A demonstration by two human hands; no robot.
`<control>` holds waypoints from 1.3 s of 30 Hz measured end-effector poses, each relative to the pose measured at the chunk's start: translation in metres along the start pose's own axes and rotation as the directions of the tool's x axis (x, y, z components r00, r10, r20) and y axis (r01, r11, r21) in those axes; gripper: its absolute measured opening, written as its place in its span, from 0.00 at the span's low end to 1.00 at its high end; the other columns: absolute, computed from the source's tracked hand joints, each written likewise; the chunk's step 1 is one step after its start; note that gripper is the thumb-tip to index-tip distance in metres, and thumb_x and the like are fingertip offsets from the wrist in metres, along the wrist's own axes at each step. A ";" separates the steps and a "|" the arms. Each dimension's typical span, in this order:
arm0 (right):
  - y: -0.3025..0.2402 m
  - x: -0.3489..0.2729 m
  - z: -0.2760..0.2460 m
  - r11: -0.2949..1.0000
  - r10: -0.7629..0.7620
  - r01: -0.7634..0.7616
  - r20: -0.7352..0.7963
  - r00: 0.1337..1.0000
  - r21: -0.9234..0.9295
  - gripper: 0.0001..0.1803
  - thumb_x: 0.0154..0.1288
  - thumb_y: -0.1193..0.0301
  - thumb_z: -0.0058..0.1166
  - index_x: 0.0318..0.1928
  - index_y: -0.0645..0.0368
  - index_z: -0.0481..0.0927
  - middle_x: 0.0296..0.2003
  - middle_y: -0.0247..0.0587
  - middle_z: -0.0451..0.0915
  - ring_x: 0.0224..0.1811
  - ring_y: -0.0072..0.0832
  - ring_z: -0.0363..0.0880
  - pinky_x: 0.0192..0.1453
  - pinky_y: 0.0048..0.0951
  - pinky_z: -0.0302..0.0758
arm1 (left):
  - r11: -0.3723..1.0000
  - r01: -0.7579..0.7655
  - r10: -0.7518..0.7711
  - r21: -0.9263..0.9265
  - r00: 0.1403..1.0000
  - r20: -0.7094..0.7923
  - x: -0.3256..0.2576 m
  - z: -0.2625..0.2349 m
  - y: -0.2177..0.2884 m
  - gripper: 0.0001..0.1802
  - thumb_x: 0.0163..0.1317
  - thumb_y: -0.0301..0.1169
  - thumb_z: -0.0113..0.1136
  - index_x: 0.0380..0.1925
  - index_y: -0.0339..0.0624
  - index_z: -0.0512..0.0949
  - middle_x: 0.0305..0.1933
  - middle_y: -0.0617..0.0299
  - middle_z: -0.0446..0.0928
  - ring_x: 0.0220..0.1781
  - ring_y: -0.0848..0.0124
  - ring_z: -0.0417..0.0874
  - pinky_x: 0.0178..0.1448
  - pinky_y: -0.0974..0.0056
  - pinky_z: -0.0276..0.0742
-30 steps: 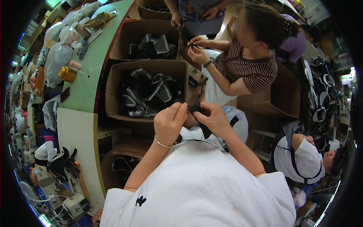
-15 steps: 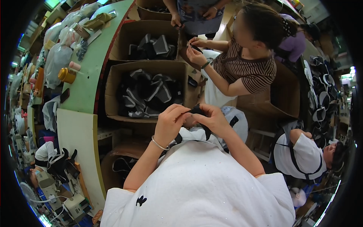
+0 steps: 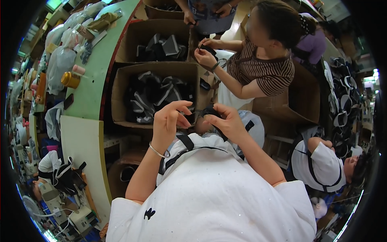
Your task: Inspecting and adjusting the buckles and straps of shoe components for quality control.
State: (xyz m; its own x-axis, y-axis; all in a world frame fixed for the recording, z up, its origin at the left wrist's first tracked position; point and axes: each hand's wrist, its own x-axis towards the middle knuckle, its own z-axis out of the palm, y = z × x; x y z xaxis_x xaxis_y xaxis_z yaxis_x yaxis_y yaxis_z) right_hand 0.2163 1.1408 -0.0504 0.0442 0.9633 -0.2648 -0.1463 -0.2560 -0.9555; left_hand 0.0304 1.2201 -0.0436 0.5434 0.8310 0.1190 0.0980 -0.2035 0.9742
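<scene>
My right hand (image 3: 225, 121) pinches one end of a small black fabric piece (image 3: 207, 111), thumb and forefinger closed on it. My left hand (image 3: 169, 121) sits just beside it on the other side, fingers curled and spread a little, the fingertips (image 3: 186, 108) reaching toward the same piece; I cannot tell whether they actually grip it, since the cloth is mostly hidden between the two hands. A thin silver bangle (image 3: 158, 152) circles my left wrist.

Just beyond my hands stands an open brown cardboard box (image 3: 121, 92) filled with black and grey fabric parts (image 3: 155, 94), its near wall almost touching my left fingers. Past that box is a second open cardboard box (image 3: 133, 40) holding more dark pieces (image 3: 163, 46). To the left of my left hand runs a long green-topped worktable (image 3: 94, 80), with a yellow cylindrical spool (image 3: 71, 79) and clear plastic bags (image 3: 60, 64) on it.

Beyond my right hand a person in a brown striped short-sleeved top (image 3: 266, 70) holds a small dark piece in both hands (image 3: 205, 54) over the corner of the boxes. Farther right and lower, another person in a white shirt with dark straps (image 3: 318, 165) leans back. Below my hands, my own white shirt (image 3: 209, 193) fills the view and covers whatever lies under my forearms.
</scene>
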 end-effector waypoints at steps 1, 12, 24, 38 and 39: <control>0.003 0.000 0.001 0.997 -0.071 0.070 -0.031 0.997 -0.022 0.10 0.60 0.70 0.61 0.32 0.63 0.76 0.25 0.25 0.72 0.24 0.11 0.65 0.28 0.15 0.63 | 0.945 0.226 -0.227 -0.235 0.974 0.025 -0.003 0.002 0.001 0.22 0.63 0.46 0.54 0.37 0.34 0.79 0.29 0.58 0.77 0.24 0.72 0.81 0.26 0.71 0.77; 0.007 -0.003 0.000 0.909 -0.243 0.185 -0.114 0.963 -0.373 0.14 0.53 0.73 0.65 0.30 0.65 0.71 0.27 0.35 0.68 0.29 0.22 0.67 0.34 0.25 0.67 | 0.494 0.664 -0.583 -0.561 0.732 0.354 0.002 0.007 0.006 0.17 0.65 0.40 0.57 0.28 0.35 0.78 0.24 0.61 0.77 0.19 0.71 0.82 0.16 0.73 0.74; 0.002 -0.006 0.003 0.995 0.013 -0.003 -0.101 0.995 0.099 0.09 0.63 0.71 0.58 0.39 0.65 0.79 0.30 0.32 0.81 0.30 0.13 0.75 0.33 0.15 0.72 | 0.734 0.523 -0.516 -0.434 0.844 0.145 -0.001 0.016 0.014 0.08 0.60 0.27 0.61 0.35 0.31 0.79 0.27 0.58 0.80 0.23 0.75 0.81 0.21 0.73 0.77; -0.002 -0.008 0.014 0.927 -0.243 0.165 -0.205 0.948 -0.336 0.07 0.60 0.74 0.59 0.37 0.64 0.80 0.30 0.33 0.78 0.32 0.17 0.75 0.35 0.20 0.71 | 0.562 0.613 -0.563 -0.555 0.775 0.286 -0.002 0.004 0.021 0.07 0.61 0.27 0.61 0.33 0.32 0.79 0.25 0.60 0.78 0.19 0.72 0.81 0.17 0.74 0.74; -0.005 -0.008 0.016 0.884 -0.324 0.223 -0.196 0.925 -0.412 0.06 0.59 0.75 0.60 0.36 0.64 0.80 0.30 0.34 0.77 0.32 0.18 0.75 0.35 0.21 0.71 | 0.545 0.612 -0.560 -0.573 0.774 0.295 -0.003 0.003 0.023 0.07 0.61 0.28 0.61 0.33 0.32 0.79 0.25 0.60 0.78 0.19 0.73 0.81 0.17 0.75 0.74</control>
State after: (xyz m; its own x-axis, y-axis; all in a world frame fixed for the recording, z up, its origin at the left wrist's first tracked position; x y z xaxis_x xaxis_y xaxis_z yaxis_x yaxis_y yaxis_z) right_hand 0.2008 1.1355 -0.0416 0.2820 0.9586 0.0396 0.2878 -0.0452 -0.9566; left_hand 0.0331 1.2117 -0.0222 0.6121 0.6045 -0.5098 -0.0919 0.6947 0.7134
